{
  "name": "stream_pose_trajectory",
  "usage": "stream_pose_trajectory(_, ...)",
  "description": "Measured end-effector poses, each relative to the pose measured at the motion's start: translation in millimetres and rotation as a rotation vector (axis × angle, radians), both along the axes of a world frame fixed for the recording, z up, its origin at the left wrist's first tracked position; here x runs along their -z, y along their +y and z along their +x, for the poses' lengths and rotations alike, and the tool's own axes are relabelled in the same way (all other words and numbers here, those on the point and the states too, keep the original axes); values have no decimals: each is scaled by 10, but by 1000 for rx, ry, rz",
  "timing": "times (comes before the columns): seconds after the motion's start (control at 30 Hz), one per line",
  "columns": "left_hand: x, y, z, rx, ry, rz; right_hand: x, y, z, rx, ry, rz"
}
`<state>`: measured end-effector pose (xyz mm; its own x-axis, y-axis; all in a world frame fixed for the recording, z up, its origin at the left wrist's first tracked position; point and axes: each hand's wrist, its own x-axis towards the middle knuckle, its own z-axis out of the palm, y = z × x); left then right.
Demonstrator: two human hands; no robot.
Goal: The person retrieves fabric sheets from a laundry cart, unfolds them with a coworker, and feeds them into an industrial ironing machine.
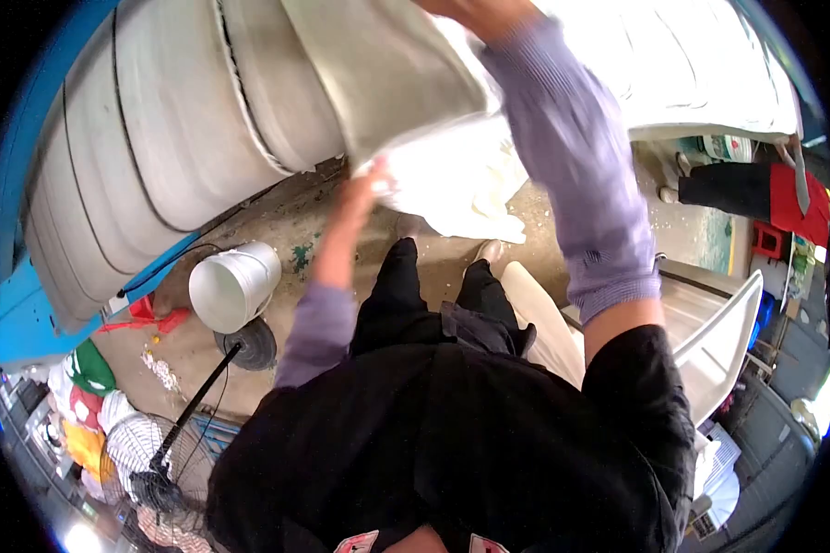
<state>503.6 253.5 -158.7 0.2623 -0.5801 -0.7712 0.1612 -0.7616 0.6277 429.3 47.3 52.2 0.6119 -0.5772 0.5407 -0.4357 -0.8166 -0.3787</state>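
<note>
A large white cloth point(456, 180) hangs off the front edge of a long, pale surface of wide bands point(171, 111). My left hand point(360, 194), smeared by motion, pinches the cloth's left edge just below the bands. At the top of the view, my right hand point(489, 14) reaches over the bright white material on the bands. Its fingers are cut off by the frame edge, so its grip is hidden. Purple striped sleeves cover part of both forearms.
A white bucket point(235, 286) stands at left, near a black-poled fan point(198, 405). Coloured cloths point(88, 405) are heaped at lower left. A white cart point(719, 341) stands right. Another person in a red top point(798, 203) is at far right, beside the bands' end.
</note>
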Motion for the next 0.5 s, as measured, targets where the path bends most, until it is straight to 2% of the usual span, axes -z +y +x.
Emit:
stream_pose_trajectory(0.03,-303,194,212,-98,-144,-127,-13,151,-379,-13,-97,-131)
stream_pose_trajectory(0.07,-131,467,518,-219,-137,-302,45,257,-720,23,-214,-51)
stream_pose_trajectory(0.1,-577,495,478,-340,-145,-414,48,437,-1064,157,-186,66)
stream_pose_trajectory(0.13,-475,535,513,-286,-57,-449,96,555,-1358,288,20,62)
stream_pose_trajectory(0.17,-338,586,557,-229,28,-483,151,682,-1443,453,205,203)
stream_pose_trajectory(0.23,-182,382,152,-130,-62,-196,532,730,-1388,404,291,162)
stream_pose_trajectory(0.3,265,355,-79,-33,32,-221,596,483,-1193,433,257,110)
stream_pose_trajectory(0.33,402,404,-42,-61,38,-144,526,330,-1088,435,212,91)
stream_pose_trajectory(0.37,77,386,10,-76,-83,-87,469,155,-1016,386,180,52)
stream_pose_trajectory(0.4,53,483,309,-147,-66,-108,417,-13,-964,307,192,80)
stream_pose_trajectory(0.43,-13,632,573,-345,-129,-164,480,-165,-930,285,149,19)
stream_pose_trajectory(0.47,-174,740,787,-383,-75,-560,501,-200,-954,307,69,38)
stream_pose_trajectory(0.5,-165,687,763,-360,-62,-564,521,-177,-991,323,-11,55)
